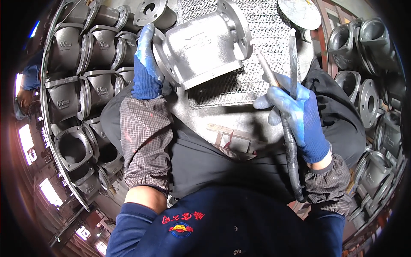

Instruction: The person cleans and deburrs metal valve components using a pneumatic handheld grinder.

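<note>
A silver-grey cast-metal valve body (201, 43) with round flanges lies tilted on a metal mesh grating (267, 25) in front of me. My left hand (147, 60), in a blue glove, grips its left flange, fingers partly hidden behind the rim. In my blue-gloved right hand (295, 109) is a slim rod-like tool (266, 66) with a black, wrapped, hose-like tail (291, 158). Its tip points up and left, close to the valve body's right flange; whether they touch I cannot tell. A second dark thin rod (293, 60) rises beside this hand, its lower end hidden by it.
Stacked grey valve bodies (64, 96) fill a rack on the left; more castings (372, 171) stand on the right. Another flanged casting (156, 13) sits behind my left hand. A round pale disc (299, 13) is at the far right of the grating. Another person's hand (25, 100) shows at the left edge.
</note>
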{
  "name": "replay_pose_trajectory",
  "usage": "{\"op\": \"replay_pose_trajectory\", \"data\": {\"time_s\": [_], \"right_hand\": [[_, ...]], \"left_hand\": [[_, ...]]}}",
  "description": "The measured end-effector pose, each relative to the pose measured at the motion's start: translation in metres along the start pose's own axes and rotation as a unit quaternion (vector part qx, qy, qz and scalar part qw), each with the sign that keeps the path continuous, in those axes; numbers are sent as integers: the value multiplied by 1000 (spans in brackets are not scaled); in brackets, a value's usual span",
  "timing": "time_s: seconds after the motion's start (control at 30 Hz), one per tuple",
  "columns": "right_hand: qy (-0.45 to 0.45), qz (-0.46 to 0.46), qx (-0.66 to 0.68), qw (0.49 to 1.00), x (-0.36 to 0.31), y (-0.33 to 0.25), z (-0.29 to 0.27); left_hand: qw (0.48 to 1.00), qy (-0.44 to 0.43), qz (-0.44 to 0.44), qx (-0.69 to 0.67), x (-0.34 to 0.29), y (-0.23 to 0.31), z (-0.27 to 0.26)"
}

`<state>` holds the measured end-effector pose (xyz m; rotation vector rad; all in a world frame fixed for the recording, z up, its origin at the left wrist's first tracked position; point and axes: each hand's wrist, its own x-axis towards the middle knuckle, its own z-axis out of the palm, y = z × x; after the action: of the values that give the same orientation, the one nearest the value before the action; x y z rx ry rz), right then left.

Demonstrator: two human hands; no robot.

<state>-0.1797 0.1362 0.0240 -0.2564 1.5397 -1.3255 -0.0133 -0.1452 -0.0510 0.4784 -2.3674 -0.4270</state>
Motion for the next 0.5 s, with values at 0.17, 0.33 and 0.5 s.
{"op": "replay_pose_trajectory", "data": {"time_s": [0.17,0.33,0.5], "right_hand": [[-39,45,-5,998,10,2,2],[-25,60,2,998,37,15,1],[-45,27,-43,998,34,14,-9]], "left_hand": [[844,44,-309,-435,1,16,7],[754,71,-414,-505,17,41,1],[997,-8,16,-77,7,27,-1]]}}
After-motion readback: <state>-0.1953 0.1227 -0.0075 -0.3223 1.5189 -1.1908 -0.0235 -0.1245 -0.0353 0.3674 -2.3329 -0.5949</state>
